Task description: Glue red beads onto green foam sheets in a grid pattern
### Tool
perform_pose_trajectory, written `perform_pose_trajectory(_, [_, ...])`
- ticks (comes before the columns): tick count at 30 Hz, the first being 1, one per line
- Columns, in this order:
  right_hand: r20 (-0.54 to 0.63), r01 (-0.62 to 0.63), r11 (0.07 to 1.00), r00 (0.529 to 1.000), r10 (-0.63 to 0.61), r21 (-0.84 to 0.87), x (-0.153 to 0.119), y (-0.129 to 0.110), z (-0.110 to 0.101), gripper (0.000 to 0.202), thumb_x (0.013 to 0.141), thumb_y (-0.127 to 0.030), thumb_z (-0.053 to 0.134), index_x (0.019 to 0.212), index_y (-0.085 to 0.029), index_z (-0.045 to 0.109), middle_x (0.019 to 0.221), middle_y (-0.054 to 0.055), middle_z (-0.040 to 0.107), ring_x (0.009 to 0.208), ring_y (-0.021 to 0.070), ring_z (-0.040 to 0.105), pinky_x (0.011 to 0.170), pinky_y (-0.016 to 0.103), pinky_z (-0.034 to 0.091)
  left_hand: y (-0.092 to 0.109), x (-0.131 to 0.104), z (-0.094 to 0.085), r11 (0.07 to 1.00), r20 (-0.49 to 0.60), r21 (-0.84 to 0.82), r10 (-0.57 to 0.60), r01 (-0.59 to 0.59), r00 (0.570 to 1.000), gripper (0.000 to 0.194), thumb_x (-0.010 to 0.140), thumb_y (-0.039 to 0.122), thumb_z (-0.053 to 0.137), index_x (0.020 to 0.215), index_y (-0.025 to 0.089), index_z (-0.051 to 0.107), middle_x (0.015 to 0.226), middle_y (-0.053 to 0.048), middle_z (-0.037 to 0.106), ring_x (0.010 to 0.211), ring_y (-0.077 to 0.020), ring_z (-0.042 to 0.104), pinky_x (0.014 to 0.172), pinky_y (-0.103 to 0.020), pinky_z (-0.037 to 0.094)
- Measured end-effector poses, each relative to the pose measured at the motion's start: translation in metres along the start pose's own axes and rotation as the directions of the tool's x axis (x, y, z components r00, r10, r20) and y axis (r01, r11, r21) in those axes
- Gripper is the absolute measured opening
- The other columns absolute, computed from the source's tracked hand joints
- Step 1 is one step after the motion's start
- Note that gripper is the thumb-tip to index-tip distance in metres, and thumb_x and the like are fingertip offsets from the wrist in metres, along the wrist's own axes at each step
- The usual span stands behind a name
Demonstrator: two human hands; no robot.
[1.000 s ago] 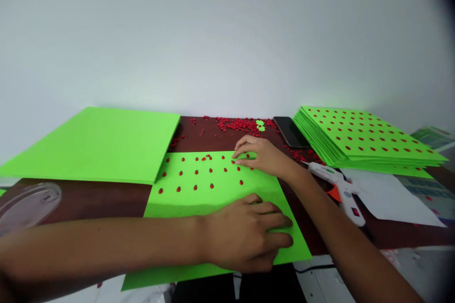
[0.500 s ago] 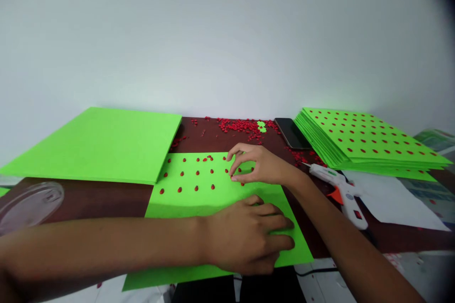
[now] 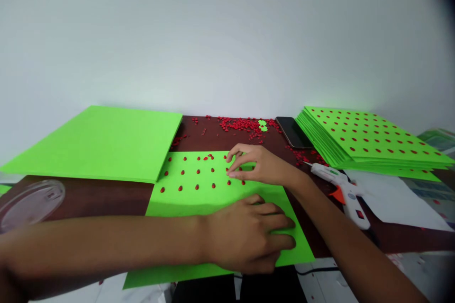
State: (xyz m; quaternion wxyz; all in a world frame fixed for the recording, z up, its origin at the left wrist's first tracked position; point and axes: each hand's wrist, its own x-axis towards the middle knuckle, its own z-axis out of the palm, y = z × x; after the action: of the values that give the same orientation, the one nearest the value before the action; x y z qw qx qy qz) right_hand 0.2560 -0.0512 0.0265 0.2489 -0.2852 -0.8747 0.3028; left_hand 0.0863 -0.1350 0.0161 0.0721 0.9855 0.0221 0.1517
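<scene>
A bright green sheet [image 3: 202, 206] lies in front of me, with rows of small red ladybug-like pieces on its far part. My left hand [image 3: 252, 234] rests palm down across the sheet's near right part, fingers apart and slightly bent; whatever is under its palm is hidden. Over the third row is my right hand [image 3: 254, 163], its fingertips just above a red ladybug-like piece [image 3: 229, 182] that sits on the sheet. Nothing shows between those fingers, which look parted. Part of the rows is hidden behind this hand.
A stack of plain green sheets [image 3: 95, 144] lies left; a stack of dotted green sheets [image 3: 377, 135] lies right. Loose red pieces [image 3: 241, 124] and a phone [image 3: 293, 132] are at the back. A glue gun [image 3: 346, 194], white paper [image 3: 398, 203] and a clear plastic lid [image 3: 33, 203] flank the sheet.
The red piece between my right fingertips now sits on the sheet in the third row, and the fingers have lifted slightly off it. My left hand has stayed in place.
</scene>
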Motion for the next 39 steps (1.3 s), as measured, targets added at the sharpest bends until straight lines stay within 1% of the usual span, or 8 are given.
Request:
perform_pose_trajectory(3, [0.018, 0.004, 1.000, 1.000, -0.004, -0.003, -0.002, -0.006, -0.005, 0.015, 0.098, -0.028, 0.071, 0.094, -0.025, 0.084, 0.119, 0.006, 0.069, 0.098, 0.0170, 0.069, 0.091, 0.033, 0.055, 0.000, 0.000, 0.000, 1.000, 0.018, -0.003, -0.004, 0.004, 1.000, 0.029, 0.101, 0.033, 0.059, 0.127, 0.020, 0.065, 0.138, -0.006, 0.065, 0.117, -0.0230, 0.061, 0.095, -0.039, 0.044])
perform_pose_trajectory(8, [0.091, -0.045, 0.999, 0.995, 0.044, 0.011, -0.003, -0.005, -0.003, 0.016, 0.098, -0.028, 0.070, 0.095, -0.026, 0.085, 0.124, 0.006, 0.066, 0.093, 0.0146, 0.068, 0.083, 0.029, 0.056, 0.000, 0.000, -0.001, 1.000, 0.058, -0.009, -0.009, 0.009, 0.998, 0.030, 0.103, 0.033, 0.055, 0.129, 0.021, 0.064, 0.142, -0.006, 0.064, 0.119, -0.0240, 0.060, 0.095, -0.040, 0.042])
perform_pose_trajectory(15, [0.088, 0.020, 0.996, 0.996, -0.013, -0.085, -0.002, 0.002, 0.002, 0.014, 0.097, -0.027, 0.072, 0.092, -0.028, 0.085, 0.117, 0.005, 0.069, 0.101, 0.0184, 0.066, 0.096, 0.036, 0.048, 0.000, 0.000, 0.000, 1.000, 0.016, -0.005, -0.002, 0.002, 1.000, 0.029, 0.102, 0.033, 0.058, 0.126, 0.020, 0.065, 0.137, -0.006, 0.065, 0.116, -0.0236, 0.062, 0.092, -0.040, 0.044])
perform_pose_trajectory(24, [0.107, 0.011, 0.994, 0.994, 0.001, -0.107, -0.002, -0.003, 0.003, 0.015, 0.098, -0.028, 0.070, 0.091, -0.028, 0.084, 0.114, 0.004, 0.069, 0.104, 0.0199, 0.065, 0.104, 0.042, 0.043, 0.000, 0.000, 0.002, 1.000, -0.003, 0.005, 0.004, -0.004, 1.000, 0.030, 0.099, 0.033, 0.061, 0.126, 0.020, 0.066, 0.135, -0.006, 0.066, 0.114, -0.0233, 0.062, 0.094, -0.039, 0.046])
perform_pose_trajectory(29, [0.100, -0.009, 0.992, 0.995, 0.022, -0.125, -0.003, -0.007, 0.005, 0.013, 0.096, -0.026, 0.071, 0.088, -0.027, 0.082, 0.115, 0.003, 0.069, 0.106, 0.0206, 0.065, 0.113, 0.050, 0.035, 0.000, 0.000, 0.001, 1.000, 0.011, 0.002, -0.001, 0.000, 1.000, 0.029, 0.101, 0.033, 0.059, 0.126, 0.020, 0.066, 0.135, -0.006, 0.066, 0.114, -0.0237, 0.062, 0.094, -0.040, 0.045])
perform_pose_trajectory(34, [0.030, 0.033, 0.997, 0.999, -0.031, -0.063, -0.002, -0.007, 0.004, 0.008, 0.088, -0.020, 0.077, 0.092, -0.026, 0.081, 0.110, 0.003, 0.069, 0.101, 0.0198, 0.067, 0.096, 0.037, 0.048, 0.000, 0.000, 0.000, 1.000, 0.013, -0.001, 0.001, -0.001, 1.000, 0.029, 0.101, 0.033, 0.059, 0.127, 0.020, 0.066, 0.137, -0.006, 0.065, 0.115, -0.0234, 0.061, 0.093, -0.040, 0.045])
perform_pose_trajectory(36, [0.004, 0.034, 0.997, 0.999, -0.034, -0.069, -0.002, -0.006, 0.004, 0.012, 0.087, -0.017, 0.077, 0.093, -0.026, 0.080, 0.108, 0.003, 0.069, 0.101, 0.0195, 0.067, 0.094, 0.036, 0.048, 0.000, 0.000, 0.000, 1.000, 0.003, -0.003, 0.003, -0.003, 1.000, 0.029, 0.101, 0.033, 0.060, 0.126, 0.020, 0.066, 0.136, -0.006, 0.066, 0.114, -0.0236, 0.062, 0.093, -0.040, 0.045])
perform_pose_trajectory(39, [0.028, 0.037, 0.995, 0.999, -0.035, -0.095, -0.001, -0.006, 0.007, 0.011, 0.086, -0.015, 0.076, 0.088, -0.026, 0.078, 0.109, 0.002, 0.068, 0.101, 0.0195, 0.066, 0.097, 0.038, 0.046, 0.000, 0.000, 0.001, 1.000, 0.003, -0.007, 0.012, -0.012, 1.000, 0.029, 0.101, 0.033, 0.059, 0.126, 0.020, 0.066, 0.135, -0.007, 0.066, 0.114, -0.0244, 0.062, 0.093, -0.040, 0.044])
